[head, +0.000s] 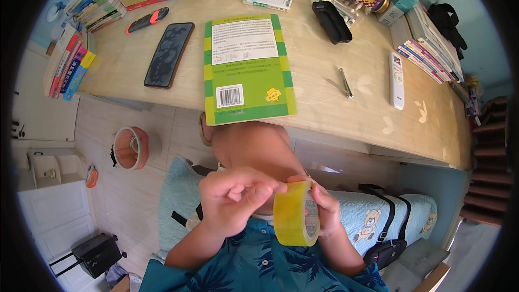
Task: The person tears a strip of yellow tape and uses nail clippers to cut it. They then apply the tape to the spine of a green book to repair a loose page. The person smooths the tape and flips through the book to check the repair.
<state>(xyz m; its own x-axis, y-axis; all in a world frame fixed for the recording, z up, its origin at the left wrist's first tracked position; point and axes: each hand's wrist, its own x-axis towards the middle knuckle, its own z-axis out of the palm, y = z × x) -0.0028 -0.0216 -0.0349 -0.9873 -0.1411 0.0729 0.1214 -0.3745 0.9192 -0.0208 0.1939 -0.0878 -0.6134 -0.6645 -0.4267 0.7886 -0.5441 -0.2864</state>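
A wide roll of yellow adhesive tape is held above my lap by my right hand, whose fingers grip its rim and reach into the core. Close to the tape's upper left edge, my left hand is bent with thumb and index finger near each other, the index fingertip at the tape's surface; whether it pinches the tape's end cannot be told. On the desk in front of me, a green and yellow book lies with its barcode side up, its lower edge at the desk's front edge.
A smartphone and a utility knife lie left of the book. To its right are nail clippers, a black case and a white remote control. Book stacks stand at both sides. A waste bin is on the floor.
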